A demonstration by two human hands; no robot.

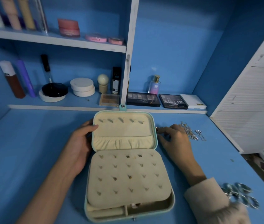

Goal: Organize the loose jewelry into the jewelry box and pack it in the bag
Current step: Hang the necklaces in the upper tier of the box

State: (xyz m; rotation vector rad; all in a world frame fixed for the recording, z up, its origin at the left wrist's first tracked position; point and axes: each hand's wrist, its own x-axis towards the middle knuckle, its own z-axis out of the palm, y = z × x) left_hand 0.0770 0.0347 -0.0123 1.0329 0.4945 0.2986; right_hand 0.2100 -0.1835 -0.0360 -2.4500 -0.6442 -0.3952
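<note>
Your left hand (pixel 79 143) grips the jewelry box (pixel 123 128) by its lid; your right hand (pixel 175 139) reaches the chains (pixel 191 131), grasp unclear; they look light, limp, tangle-prone; pinch one strand.

Jewelry box (pixel 124 130) lies open, chains (pixel 190 130) piled nearby.

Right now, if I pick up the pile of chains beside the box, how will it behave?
The chains look thin and loosely heaped, so they will probably hang limp and come up tangled together. They seem light, and fine links may slip through the fingers of your right hand.
</note>
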